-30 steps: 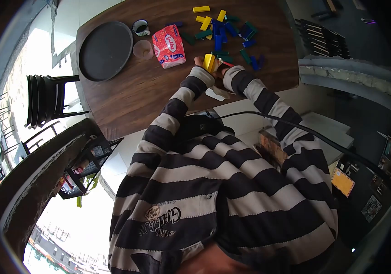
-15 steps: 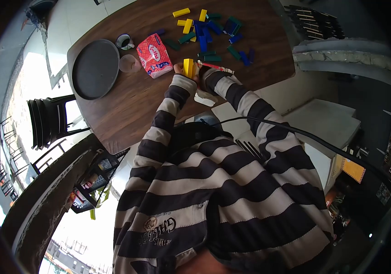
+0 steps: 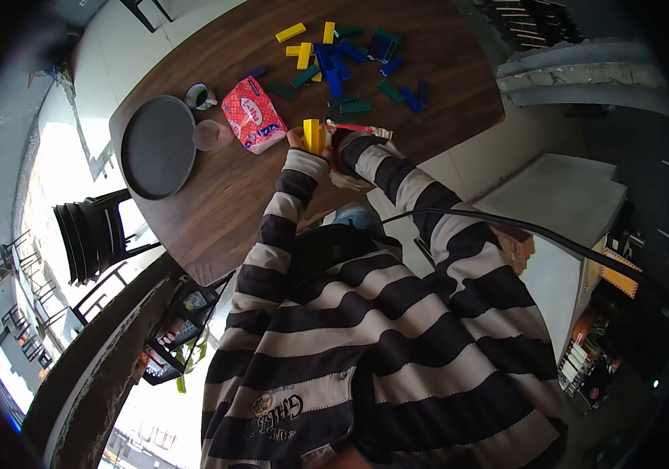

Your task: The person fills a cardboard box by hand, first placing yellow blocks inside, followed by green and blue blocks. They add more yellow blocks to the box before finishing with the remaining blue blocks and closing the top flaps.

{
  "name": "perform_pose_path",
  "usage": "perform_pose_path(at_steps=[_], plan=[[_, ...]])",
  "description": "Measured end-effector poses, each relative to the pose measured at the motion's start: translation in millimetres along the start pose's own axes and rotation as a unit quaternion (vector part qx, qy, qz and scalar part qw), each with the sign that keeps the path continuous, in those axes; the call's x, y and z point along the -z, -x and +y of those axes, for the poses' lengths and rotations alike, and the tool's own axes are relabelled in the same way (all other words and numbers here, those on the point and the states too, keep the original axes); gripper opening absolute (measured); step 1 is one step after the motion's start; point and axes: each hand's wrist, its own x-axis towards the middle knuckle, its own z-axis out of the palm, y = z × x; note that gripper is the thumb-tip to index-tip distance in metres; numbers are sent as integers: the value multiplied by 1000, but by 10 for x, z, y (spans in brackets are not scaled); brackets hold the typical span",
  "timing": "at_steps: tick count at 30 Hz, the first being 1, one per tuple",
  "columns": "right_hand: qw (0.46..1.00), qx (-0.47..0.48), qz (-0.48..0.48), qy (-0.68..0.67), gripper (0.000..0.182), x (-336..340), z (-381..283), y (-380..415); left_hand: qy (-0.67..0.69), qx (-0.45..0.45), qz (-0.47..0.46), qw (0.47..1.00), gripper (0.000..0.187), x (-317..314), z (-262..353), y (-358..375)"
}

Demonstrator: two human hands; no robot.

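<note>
Near the held block (image 3: 313, 137), a packet (image 3: 255, 116) reads "Jolly".

Open passage runs over the bare near-left part of the counter (image 3: 213, 207) and along its right side. At left, the dark tray (image 3: 158, 148), mug (image 3: 200, 97), clear cup (image 3: 211, 136) and pink packet (image 3: 253, 115) form obstacles; scattered blocks (image 3: 335, 83) obstruct the far middle.

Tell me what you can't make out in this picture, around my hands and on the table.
All in the head view:
Right hand: mostly hidden by the right sleeve and shadow; its grip can't be told.
Left hand: partly hidden by the yellow block it holds.
Mug: its dark inside hides any contents.
Pink pack: its smaller print is too small to read.
</note>
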Motion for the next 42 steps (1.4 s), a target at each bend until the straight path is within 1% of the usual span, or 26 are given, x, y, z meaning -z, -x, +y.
perform_pose_path(at_steps=[1,2,3,5,6,9,10,13,14,16,17,19,20,23,26,28,31,32,34,37,40,42], plan=[[1000,3,-22,-9,45,-4,1,-29,-11,-12,3,1000,55,-11,12,14],[999,7,-45,-16,46,3,-1,-62,9,-3,-7,1000,56,13,22,20],[997,11,-69,-23,47,25,-1,-58,40,22,-11,999,56,9,50,30],[997,-1,-64,-50,48,197,-52,128,104,67,-15,992,57,-4,91,-16],[996,-5,-62,-63,49,254,-77,182,113,29,-11,993,57,-13,11,-56],[998,42,-46,-9,51,80,-12,13,56,-31,-7,998,56,-7,-81,-39],[996,23,-50,-63,51,56,-31,-28,83,22,-33,996,56,15,-28,-34],[992,-13,-63,-113,58,-25,12,-116,100,38,-25,994,57,5,45,-22],[988,12,-73,-133,60,270,-72,173,79,17,-26,996,56,4,11,-26],[986,-6,-58,-153,60,186,-48,120,36,-25,-26,999,55,-3,-32,-36],[985,-15,-51,-162,59,126,-19,86,57,-13,-26,998,55,-14,-51,-42],[987,4,-53,-154,59,28,16,-40,99,12,-27,995,56,-27,-65,-56],[987,14,-53,-149,58,-15,33,-95,97,5,-29,995,55,-26,-62,-59],[985,-14,-29,-168,43,-7,42,-18,88,-5,-37,995,54,-28,-63,-59],[987,-50,-5,-154,37,78,15,57,78,-4,-40,996,54,-29,-50,-45],[987,-62,-1,-145,37,106,19,87,74,-13,-36,997,54,-24,-1,-21],[989,-65,-6,-134,39,77,24,80,37,-11,-56,998,56,-24,-188,-58],[989,-65,-10,-131,40,56,26,77,54,-4,-53,997,57,-30,-247,-47],[990,-66,-13,-125,41,37,40,61,88,8,-50,995,60,-33,-135,-35],[990,-67,-16,-120,42,49,39,69,112,32,-54,992,58,8,10,-3],[991,-73,-21,-110,44,92,35,118,98,15,-59,993,59,23,-33,-7],[991,-82,-27,-99,45,124,41,174,111,45,-63,991,60,6,-69,-23]])
